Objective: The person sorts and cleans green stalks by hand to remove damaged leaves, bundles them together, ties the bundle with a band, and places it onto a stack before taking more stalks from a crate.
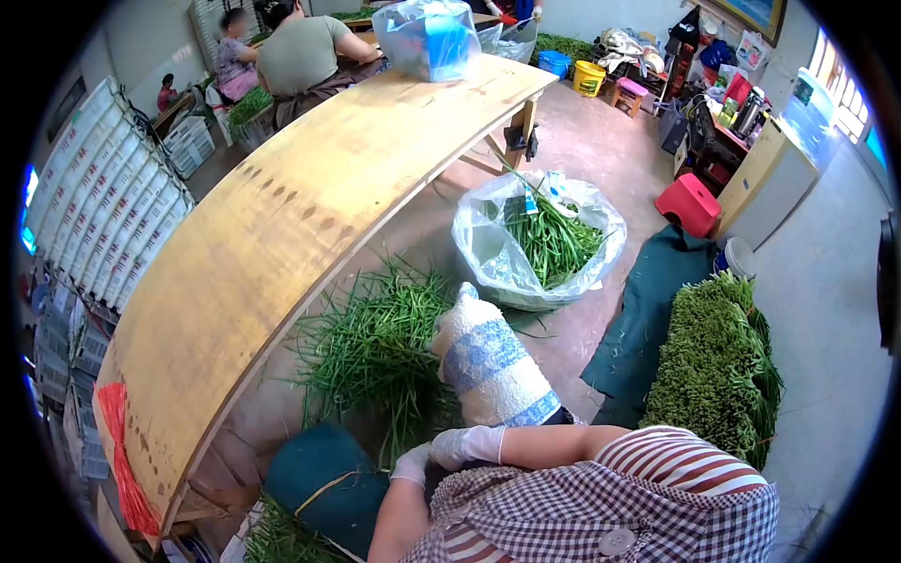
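Note:
My left hand [411,465] and my right hand [466,447] wear white gloves and meet low in front of me, close to my lap. Their fingers look curled in; anything between them is hidden. Just beyond lies a white and blue towel [497,361], draped over what seems to be my knee. To its left, a loose heap of long green stalks [385,333] covers the floor. A clear plastic bag [483,249] stands open past the towel, with more green stalks [558,239] inside.
A long wooden table [310,197] curves along the left, red plastic strands [114,450] at its near end. Neatly stacked stalks [709,366] lie right, beside a dark green cloth [648,300]. A red stool [690,205] stands beyond. Another person [305,61] sits behind the table.

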A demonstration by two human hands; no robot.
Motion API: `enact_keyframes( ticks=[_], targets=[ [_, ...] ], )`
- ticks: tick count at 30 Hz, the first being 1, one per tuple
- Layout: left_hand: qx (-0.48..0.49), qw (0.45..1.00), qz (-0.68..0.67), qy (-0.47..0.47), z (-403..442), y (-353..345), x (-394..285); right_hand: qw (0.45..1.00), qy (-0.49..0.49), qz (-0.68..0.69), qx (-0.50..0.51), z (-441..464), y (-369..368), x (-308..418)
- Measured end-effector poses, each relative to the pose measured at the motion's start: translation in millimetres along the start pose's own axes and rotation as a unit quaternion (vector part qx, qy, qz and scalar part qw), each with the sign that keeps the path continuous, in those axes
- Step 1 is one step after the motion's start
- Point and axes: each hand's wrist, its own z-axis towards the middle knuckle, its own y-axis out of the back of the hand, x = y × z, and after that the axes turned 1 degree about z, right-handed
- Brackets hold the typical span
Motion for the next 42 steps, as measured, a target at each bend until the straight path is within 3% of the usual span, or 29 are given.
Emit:
enact_keyframes(
  ticks=[2,4,7,13,21,28,35,38,40,41,42],
  targets=[
    [-0.028,0.999,0.041,-0.002,0,-3,8,0.996,0.080,0.018,-0.019,8,-7,-9],
    [-0.049,0.996,0.071,-0.001,1,-5,13,0.988,0.068,0.124,-0.061,0,-8,-5],
    [-0.082,0.991,0.107,0.000,12,-8,17,0.999,-0.033,0.023,-0.022,17,-13,-7],
    [-0.117,0.985,0.126,0.014,13,-18,22,0.998,-0.055,0.036,0.013,42,-28,-19],
    [-0.114,0.990,0.071,0.034,-61,-41,47,0.997,-0.050,-0.012,0.056,52,-26,-12],
    [-0.179,0.980,0.089,0.005,-21,-51,24,0.996,0.001,-0.085,0.042,76,-20,-21],
    [-0.240,0.964,0.106,-0.044,-13,-40,-24,0.973,0.124,-0.188,0.041,49,-39,-20],
    [-0.371,0.917,0.124,-0.076,-46,-3,-50,0.962,0.169,-0.216,0.018,33,-38,-33],
    [-0.517,0.845,0.019,-0.135,-113,42,-72,0.957,0.183,-0.224,-0.006,25,-32,-43],
    [-0.641,0.720,-0.105,-0.245,-166,63,-76,0.962,0.160,-0.222,-0.002,16,-11,-29],
    [-0.726,0.635,-0.081,-0.251,-212,78,-74,0.964,0.139,-0.226,-0.002,7,-1,-20]
  ],
)
